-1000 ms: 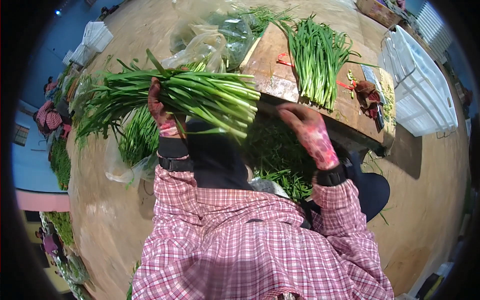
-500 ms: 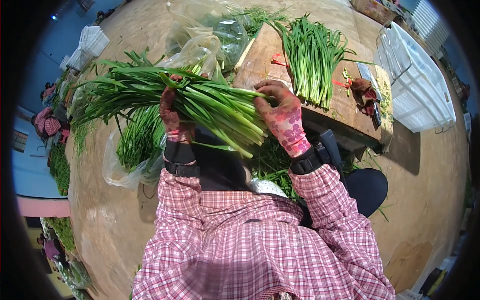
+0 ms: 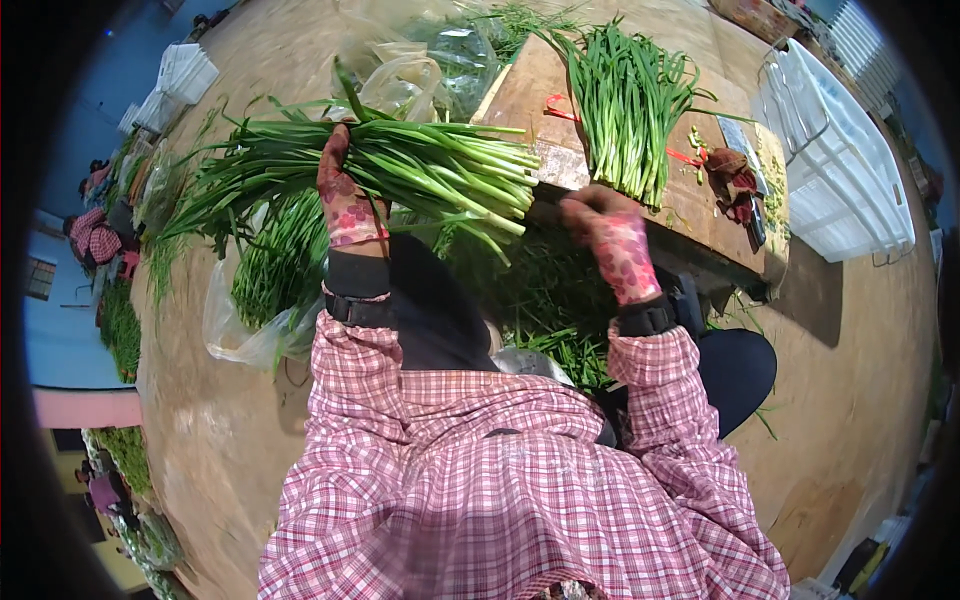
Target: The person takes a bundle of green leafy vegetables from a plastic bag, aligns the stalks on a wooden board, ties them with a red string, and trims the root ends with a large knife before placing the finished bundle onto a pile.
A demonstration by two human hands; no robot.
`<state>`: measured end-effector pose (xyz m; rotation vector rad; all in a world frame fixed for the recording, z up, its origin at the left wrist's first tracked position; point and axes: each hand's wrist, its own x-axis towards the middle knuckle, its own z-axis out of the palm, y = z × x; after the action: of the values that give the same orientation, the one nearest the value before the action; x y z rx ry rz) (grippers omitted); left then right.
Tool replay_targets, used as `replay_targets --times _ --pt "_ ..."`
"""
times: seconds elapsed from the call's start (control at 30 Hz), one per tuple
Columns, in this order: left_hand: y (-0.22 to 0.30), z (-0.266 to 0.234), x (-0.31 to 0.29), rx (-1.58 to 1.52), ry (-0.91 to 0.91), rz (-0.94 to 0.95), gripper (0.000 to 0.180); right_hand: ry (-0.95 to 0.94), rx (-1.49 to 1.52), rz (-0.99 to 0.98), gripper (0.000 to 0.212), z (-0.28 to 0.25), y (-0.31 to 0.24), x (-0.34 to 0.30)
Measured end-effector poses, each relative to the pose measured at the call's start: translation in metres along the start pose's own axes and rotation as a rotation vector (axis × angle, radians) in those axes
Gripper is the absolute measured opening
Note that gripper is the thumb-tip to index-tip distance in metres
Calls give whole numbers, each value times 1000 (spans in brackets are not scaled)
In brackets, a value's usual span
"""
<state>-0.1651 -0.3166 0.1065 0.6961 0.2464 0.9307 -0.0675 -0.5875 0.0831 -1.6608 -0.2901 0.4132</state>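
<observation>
A thick bunch of garlic chives (image 3: 440,160) lies sideways across my left hand (image 3: 350,192), pale stem ends to the right and green leaves to the left. My left hand, in a flowered pink glove, is closed round the middle of the bunch. Apart from the stem ends, my right hand (image 3: 612,240) is beside the near edge of a wooden board (image 3: 530,120). Its gloved fingers look curled but are smeared by motion, so whether they hold anything does not show. Another bunch of garlic chives (image 3: 630,120) lies on the board, stems toward me.
Red ties (image 3: 560,107), a brown cloth (image 3: 732,185) and a knife (image 3: 745,150) lie on the board. White plastic crates (image 3: 830,160) stand to its right. Left of my knees is a plastic bag of greens (image 3: 280,260); loose leaves (image 3: 560,330) lie below. Other people (image 3: 90,235) sit far left.
My right hand has left the stem ends and moved right, toward the board's edge. In my left hand, the bunch has turned slightly, so its stems lie more level.
</observation>
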Motion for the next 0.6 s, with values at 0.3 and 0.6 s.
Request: replay_targets --times 0.3,0.6 --pt "-13 33 -21 53 9 -162 23 82 -811 -862 12 13 -20 -10" --pt "-14 48 -17 50 206 -134 21 79 -1138 -691 10 11 -54 -22"
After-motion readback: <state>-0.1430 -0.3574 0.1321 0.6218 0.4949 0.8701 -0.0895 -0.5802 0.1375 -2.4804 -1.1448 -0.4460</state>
